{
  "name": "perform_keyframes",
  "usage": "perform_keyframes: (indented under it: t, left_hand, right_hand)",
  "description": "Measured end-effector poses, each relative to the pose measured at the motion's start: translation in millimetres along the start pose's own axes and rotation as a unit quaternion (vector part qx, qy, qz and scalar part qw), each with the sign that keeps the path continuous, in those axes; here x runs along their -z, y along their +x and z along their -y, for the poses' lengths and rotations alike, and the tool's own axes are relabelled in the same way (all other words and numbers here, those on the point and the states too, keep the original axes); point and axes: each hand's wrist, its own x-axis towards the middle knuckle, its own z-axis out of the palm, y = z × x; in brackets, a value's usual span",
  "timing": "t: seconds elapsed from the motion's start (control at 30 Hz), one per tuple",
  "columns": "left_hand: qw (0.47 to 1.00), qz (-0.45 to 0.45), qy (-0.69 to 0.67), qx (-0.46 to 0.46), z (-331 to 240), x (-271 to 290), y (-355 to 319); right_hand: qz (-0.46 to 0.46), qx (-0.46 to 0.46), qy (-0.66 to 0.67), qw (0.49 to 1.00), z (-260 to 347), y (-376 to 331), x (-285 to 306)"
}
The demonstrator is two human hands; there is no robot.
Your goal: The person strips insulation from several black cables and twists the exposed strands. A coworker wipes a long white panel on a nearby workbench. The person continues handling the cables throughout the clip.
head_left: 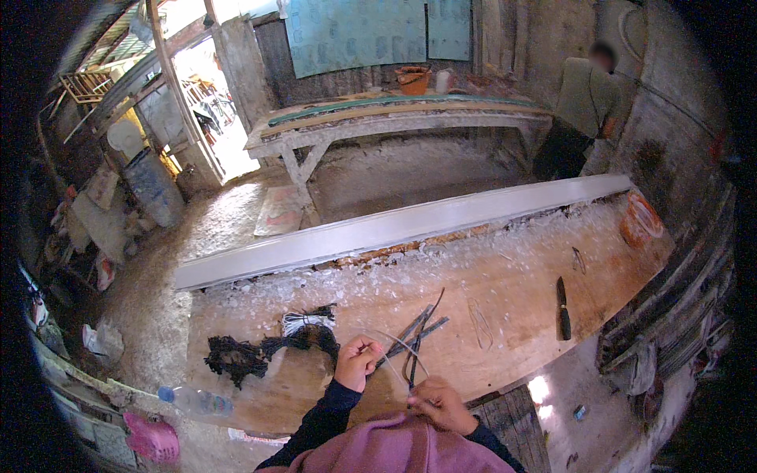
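At the near edge of a wooden worktable (520, 307), my left hand (360, 363) is closed in a pinch on a thin, pale, bendy strand (412, 348). The strand arches over to my right hand (440, 404), whose fingers are also closed on it. Just beyond the hands, several dark flat strips (426, 325) lie crossed on the wood. Left of my left hand sit a dark bundle of thin strands (236, 359) and another bundle (309, 335) with white ones among the black. What material the strand is, I cannot tell.
A long white moulding (410, 222) lies along the table's far side, beside white crumbs. To the right are a black-handled knife (562, 311) and an orange bucket (640, 221); at left, a plastic bottle (197, 400). A person (583, 106) stands by a far bench (394, 118).
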Motion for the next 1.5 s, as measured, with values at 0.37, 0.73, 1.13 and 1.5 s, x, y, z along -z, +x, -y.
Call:
perform_keyframes:
  t: [0.37, 0.73, 1.13, 1.5]
  left_hand:
    - [0.767, 0.223, 0.556, -0.230, 34, 31, 78]
    - [0.632, 0.138, 0.715, -0.265, 88, 47, 95]
    - [0.705, 0.159, 0.572, -0.389, 22, -11, 56]
    - [0.769, 0.109, 0.514, -0.364, -42, 3, 42]
  right_hand:
    - [-0.131, -0.243, -0.148, 0.950, -66, -35, 24]
    - [-0.231, -0.303, -0.377, 0.845, -103, -46, 41]
    - [-0.042, -0.273, -0.114, 0.954, -57, -12, -11]
    - [-0.046, -0.374, 0.334, 0.864, -15, -29, 64]
